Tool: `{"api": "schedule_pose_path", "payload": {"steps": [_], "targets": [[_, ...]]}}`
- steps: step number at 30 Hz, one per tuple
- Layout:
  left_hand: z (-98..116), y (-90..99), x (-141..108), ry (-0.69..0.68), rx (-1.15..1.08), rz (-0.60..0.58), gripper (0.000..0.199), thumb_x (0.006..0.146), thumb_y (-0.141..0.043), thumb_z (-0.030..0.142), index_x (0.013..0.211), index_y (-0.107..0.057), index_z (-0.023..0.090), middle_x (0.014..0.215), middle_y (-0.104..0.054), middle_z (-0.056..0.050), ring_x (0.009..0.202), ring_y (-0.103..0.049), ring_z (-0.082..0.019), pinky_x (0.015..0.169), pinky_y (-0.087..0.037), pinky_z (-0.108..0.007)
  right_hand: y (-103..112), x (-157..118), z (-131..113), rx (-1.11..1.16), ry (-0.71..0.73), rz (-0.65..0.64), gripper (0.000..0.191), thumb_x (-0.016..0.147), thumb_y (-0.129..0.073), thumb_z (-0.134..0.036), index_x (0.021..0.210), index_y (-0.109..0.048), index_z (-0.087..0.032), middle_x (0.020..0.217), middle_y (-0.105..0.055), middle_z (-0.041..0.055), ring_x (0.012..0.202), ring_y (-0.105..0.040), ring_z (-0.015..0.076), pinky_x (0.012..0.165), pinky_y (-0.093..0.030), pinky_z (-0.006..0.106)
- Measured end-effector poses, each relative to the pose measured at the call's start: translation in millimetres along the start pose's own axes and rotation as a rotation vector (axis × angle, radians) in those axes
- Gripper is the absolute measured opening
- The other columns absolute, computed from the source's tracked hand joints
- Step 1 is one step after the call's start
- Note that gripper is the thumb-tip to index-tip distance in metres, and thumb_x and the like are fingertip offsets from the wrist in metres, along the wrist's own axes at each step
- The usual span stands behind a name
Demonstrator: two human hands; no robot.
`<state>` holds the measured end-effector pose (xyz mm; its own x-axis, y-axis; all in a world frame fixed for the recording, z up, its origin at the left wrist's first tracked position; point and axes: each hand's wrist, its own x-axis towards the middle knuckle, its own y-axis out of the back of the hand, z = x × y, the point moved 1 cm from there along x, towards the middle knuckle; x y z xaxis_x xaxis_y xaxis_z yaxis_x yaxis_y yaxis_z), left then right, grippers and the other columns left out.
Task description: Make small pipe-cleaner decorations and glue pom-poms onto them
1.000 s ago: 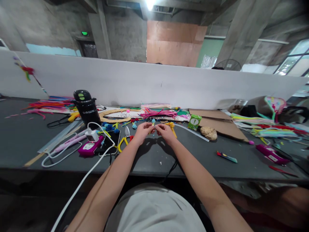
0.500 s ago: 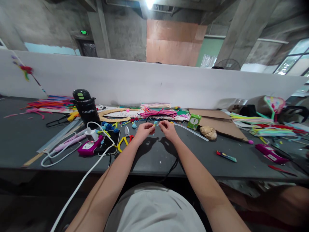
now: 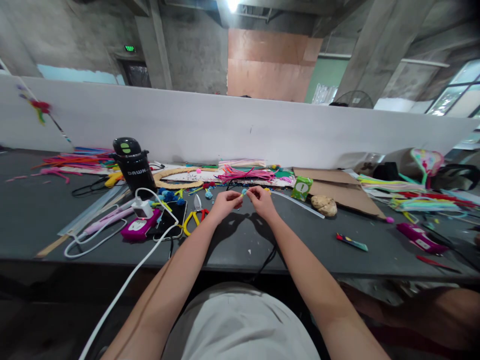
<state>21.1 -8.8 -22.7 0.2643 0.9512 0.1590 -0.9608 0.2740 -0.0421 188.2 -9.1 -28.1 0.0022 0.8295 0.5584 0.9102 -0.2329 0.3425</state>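
Currently, both hands meet over the worktop (image 3: 234,252), with a small light-blue piece (image 3: 244,192) between their fingertips. The left hand (image 3: 226,204) is nearly closed: thumb and forefinger are drawn together in a pinch that appears to grip the piece from the left side. The right hand (image 3: 262,202) is partly closed, its fingertips brought up to the right side of the same piece — whether they grip it or only touch it cannot be told at this size. The form of the piece is largely covered by the fingers. This close fingertip position is consistent with fine handling by both hands.

Adjacent items are as follows. A blue fluffy ball (image 3: 208,194) lies to the left of the left hand. Pliers (image 3: 187,223) with yellow and red handles rest beside the left forearm, next to a phone (image 3: 181,218). A yellow piece (image 3: 267,190) shows just behind the right hand; a clear strip (image 3: 300,204) extends from near it toward a tan lump (image 3: 324,206). A green packet (image 3: 302,189) stands upright behind the strip. Beyond the hands lies a bundle of pink stems (image 3: 245,174) — apart from the fingers, with neither hand touching it.
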Motion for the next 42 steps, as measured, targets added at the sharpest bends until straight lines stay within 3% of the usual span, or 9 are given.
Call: {"api": "schedule_pose_path", "payload": {"steps": [12,19,30,42], "targets": [[0,-1.1,-2,0.006,0.013,-0.036,0.052,0.055,-0.081,0.051,0.085,-0.068,0.010,0.071,-0.068,-0.006,0.065,-0.063,-0.015,0.068,-0.052,-0.030,4,-4,-10,-0.140,0.111,0.073,0.023,0.087,-0.054,-0.040,0.083,-0.059,-0.019,0.080,-0.062,0.0049,0.073,-0.057,0.0165,0.068,-0.045,0.029],[1,-1.1,-2,0.016,-0.008,-0.026,0.052,0.057,-0.080,0.052,0.086,-0.068,0.011,0.072,-0.068,-0.006,0.064,-0.063,-0.015,0.069,-0.052,-0.032,7,-6,-19,-0.111,0.079,0.128,0.025,0.088,-0.052,-0.042,0.084,-0.060,-0.018,0.077,-0.061,0.0036,0.065,-0.053,0.0146,0.064,-0.044,0.028],[0,0.4,-1,-0.005,-0.033,-0.024,0.049,0.059,-0.080,0.050,0.086,-0.068,0.010,0.073,-0.067,-0.006,0.064,-0.062,-0.014,0.070,-0.053,-0.032,7,-11,-29,-0.158,0.183,0.074,0.022,0.086,-0.056,-0.037,0.085,-0.069,-0.019,0.086,-0.061,0.0052,0.062,-0.049,0.0126,0.061,-0.042,0.028],[2,-0.7,-1,-0.010,-0.010,-0.038,0.049,0.060,-0.079,0.050,0.087,-0.068,0.011,0.075,-0.068,-0.006,0.065,-0.063,-0.014,0.068,-0.052,-0.030,5,-11,-27,-0.199,0.155,0.089,0.023,0.087,-0.056,-0.039,0.086,-0.070,-0.020,0.088,-0.062,0.0060,0.062,-0.049,0.0133,0.061,-0.041,0.028]]}}
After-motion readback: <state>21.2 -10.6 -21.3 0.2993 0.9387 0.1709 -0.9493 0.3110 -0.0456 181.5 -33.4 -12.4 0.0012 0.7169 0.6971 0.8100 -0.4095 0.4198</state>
